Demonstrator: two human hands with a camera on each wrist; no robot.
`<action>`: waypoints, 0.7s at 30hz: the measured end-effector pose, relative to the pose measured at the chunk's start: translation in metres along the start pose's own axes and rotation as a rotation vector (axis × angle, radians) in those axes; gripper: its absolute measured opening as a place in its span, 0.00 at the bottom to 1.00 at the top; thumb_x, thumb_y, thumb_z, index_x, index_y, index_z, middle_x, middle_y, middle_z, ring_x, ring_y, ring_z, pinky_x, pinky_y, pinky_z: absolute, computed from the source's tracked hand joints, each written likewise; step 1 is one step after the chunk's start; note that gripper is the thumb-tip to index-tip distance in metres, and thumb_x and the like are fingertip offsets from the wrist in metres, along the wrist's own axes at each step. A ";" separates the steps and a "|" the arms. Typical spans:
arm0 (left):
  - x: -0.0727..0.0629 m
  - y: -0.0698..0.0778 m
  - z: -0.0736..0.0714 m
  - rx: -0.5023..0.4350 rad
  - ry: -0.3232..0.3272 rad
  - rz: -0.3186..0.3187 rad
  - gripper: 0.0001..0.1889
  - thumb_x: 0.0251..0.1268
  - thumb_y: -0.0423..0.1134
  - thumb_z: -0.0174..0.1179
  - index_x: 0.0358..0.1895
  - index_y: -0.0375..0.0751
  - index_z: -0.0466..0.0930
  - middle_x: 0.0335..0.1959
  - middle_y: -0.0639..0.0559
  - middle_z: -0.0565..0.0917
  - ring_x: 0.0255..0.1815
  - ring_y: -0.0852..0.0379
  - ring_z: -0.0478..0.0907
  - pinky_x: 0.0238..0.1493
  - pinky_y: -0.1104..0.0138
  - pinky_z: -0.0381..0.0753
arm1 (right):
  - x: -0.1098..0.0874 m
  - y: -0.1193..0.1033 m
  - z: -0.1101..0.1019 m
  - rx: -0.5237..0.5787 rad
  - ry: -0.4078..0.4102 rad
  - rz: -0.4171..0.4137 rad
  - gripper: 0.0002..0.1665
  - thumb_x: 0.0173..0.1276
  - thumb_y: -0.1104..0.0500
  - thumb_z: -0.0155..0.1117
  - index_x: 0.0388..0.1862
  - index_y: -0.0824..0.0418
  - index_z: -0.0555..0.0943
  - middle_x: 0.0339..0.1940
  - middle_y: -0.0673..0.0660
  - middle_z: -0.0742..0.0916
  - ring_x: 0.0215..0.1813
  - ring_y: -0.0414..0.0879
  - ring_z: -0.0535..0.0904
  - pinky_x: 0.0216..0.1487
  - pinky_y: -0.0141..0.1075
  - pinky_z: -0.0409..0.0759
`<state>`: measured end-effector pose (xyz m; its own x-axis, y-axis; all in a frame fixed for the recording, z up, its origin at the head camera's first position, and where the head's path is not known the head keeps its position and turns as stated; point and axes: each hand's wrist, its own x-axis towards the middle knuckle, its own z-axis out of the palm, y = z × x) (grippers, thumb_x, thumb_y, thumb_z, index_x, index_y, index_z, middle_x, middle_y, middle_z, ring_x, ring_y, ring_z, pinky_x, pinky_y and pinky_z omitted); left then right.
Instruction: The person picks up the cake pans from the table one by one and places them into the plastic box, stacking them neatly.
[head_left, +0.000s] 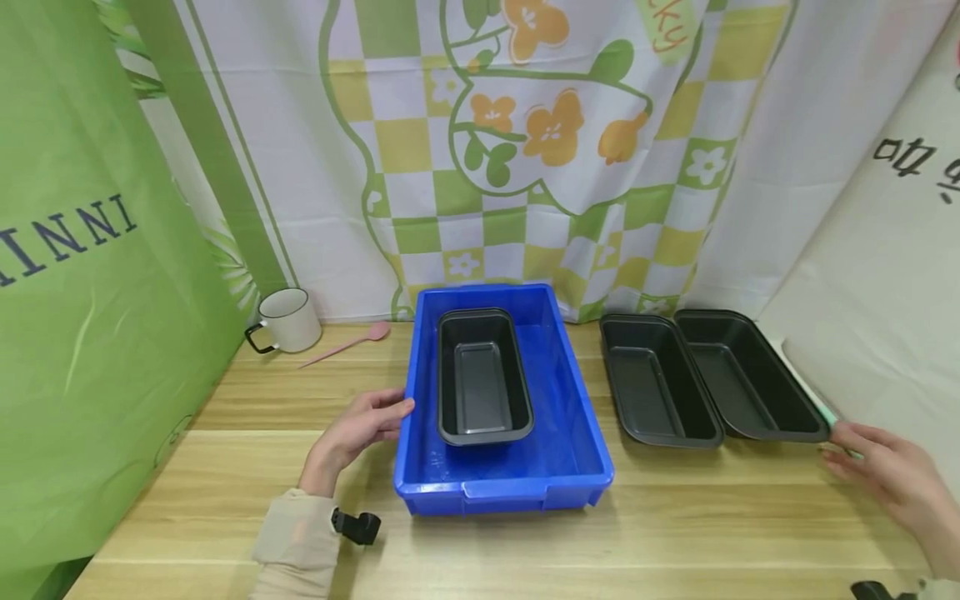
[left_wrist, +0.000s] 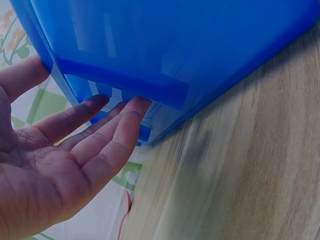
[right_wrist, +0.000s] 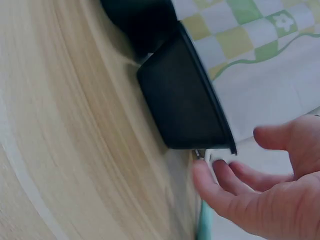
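My left hand (head_left: pixel 362 429) is at the left wall of a blue plastic bin (head_left: pixel 504 497). In the left wrist view its thumb tip meets the bin's rim, and the other fingers (left_wrist: pixel 102 140) extend loosely along the outer wall. Inside the bin lies a black loaf pan (head_left: pixel 482 387). Two more loaf pans, a nearer one (head_left: pixel 652 383) and a far-right one (head_left: pixel 742 375), sit side by side to the right of it. My right hand (head_left: pixel 892 471) is by the near corner of the far-right pan, thumb and fingers spread apart around its rim in the right wrist view.
A thin white and mint-green item (right_wrist: pixel 205 220) lies beside the far-right pan, close to my right fingers. At the back left stand a white mug (head_left: pixel 291 321) with a black handle and a pink spoon (head_left: pixel 352 342). Fabric curtains (head_left: pixel 525 250) enclose the wooden table (head_left: pixel 300 417).
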<state>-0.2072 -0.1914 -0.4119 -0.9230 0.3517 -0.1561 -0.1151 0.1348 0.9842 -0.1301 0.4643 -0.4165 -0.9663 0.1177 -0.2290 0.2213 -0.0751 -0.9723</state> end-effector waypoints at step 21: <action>0.002 -0.003 -0.002 -0.035 -0.041 0.021 0.32 0.71 0.39 0.54 0.68 0.19 0.55 0.59 0.26 0.73 0.45 0.55 0.81 0.49 0.64 0.81 | 0.023 0.014 -0.016 0.480 -0.649 0.278 0.28 0.81 0.57 0.29 0.47 0.58 0.82 0.47 0.63 0.85 0.52 0.56 0.82 0.59 0.45 0.76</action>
<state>-0.2094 -0.1929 -0.4150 -0.9098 0.3916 -0.1378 -0.1092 0.0945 0.9895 -0.1469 0.4815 -0.4365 -0.8017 -0.5465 -0.2422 0.5235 -0.4462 -0.7259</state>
